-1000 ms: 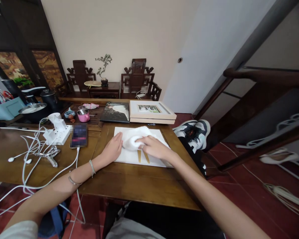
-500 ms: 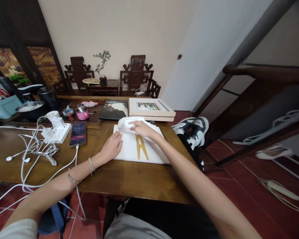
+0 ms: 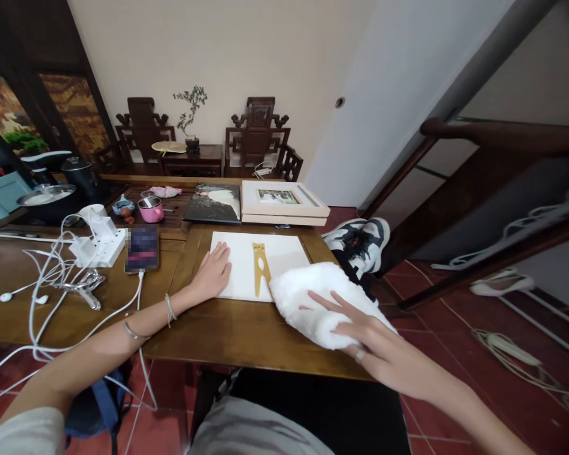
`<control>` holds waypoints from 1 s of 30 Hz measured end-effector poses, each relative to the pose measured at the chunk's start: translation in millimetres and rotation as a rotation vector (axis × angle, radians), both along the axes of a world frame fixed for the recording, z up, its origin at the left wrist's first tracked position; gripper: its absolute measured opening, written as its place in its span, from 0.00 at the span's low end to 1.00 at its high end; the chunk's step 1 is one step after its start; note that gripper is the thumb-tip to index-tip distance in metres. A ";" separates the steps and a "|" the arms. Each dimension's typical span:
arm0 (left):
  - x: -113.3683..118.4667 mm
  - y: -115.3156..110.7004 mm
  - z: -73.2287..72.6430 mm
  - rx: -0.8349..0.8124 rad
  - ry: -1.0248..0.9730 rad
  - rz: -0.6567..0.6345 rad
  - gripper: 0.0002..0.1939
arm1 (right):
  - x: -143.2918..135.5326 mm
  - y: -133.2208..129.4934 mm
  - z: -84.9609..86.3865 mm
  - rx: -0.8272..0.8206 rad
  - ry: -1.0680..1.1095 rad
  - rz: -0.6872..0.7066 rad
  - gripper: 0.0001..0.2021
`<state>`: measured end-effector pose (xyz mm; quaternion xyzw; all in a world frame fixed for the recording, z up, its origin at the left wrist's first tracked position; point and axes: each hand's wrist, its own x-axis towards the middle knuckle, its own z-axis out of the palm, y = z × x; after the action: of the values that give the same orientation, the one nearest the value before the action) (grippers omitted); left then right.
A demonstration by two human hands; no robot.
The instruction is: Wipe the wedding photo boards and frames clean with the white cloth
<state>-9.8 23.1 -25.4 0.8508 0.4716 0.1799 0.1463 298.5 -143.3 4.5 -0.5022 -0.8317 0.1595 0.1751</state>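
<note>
A white rectangular panel [image 3: 239,278] lies flat on the wooden table. On it is a flat gold piece [image 3: 259,268] split into two legs, like the stand on a picture frame's back. My left hand [image 3: 213,272] rests with outstretched fingers on the panel's left edge and holds nothing. My right hand [image 3: 355,322] grips a fluffy white cloth [image 3: 308,291], fingers spread over it and part of it bunched by the thumb. The cloth covers the panel's near right corner and reaches past the table's right edge.
Behind the panel lie a dark photo panel [image 3: 213,203] and stacked pale picture frames [image 3: 284,202]. Leftward are a phone [image 3: 142,249] on a cable, a white power strip [image 3: 107,246], tangled cords and a pink cup [image 3: 150,210]. Shoes [image 3: 360,240] sit beyond the right edge.
My right hand has swept the white cloth from the panel's far left part toward me and right, uncovering the top of the gold piece. My left hand stays at the panel's left edge.
</note>
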 end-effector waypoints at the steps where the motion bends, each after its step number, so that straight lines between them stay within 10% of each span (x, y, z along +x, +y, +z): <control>1: 0.2 -1.1 1.0 0.010 0.012 -0.003 0.26 | 3.2 -2.4 2.4 -0.019 0.000 0.002 0.13; 7: -0.9 -2.0 1.1 0.049 0.045 -0.022 0.25 | 1.4 62.5 15.3 -0.095 -0.033 -0.190 0.14; 13: -2.1 -1.6 3.0 0.038 0.077 -0.016 0.26 | -26.2 138.5 19.5 0.037 -0.023 -0.050 0.12; 24: -0.7 -2.3 3.5 0.047 0.061 -0.016 0.26 | -5.2 10.4 12.3 0.002 -0.068 0.051 0.22; 30: -1.7 0.0 -0.9 0.067 0.059 -0.016 0.26 | -3.4 33.0 19.0 -0.077 -0.063 -0.027 0.23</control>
<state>-11.5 23.1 -26.3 0.8639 0.4625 0.1694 0.1052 295.2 -110.3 23.5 -0.5244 -0.8233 0.1729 0.1315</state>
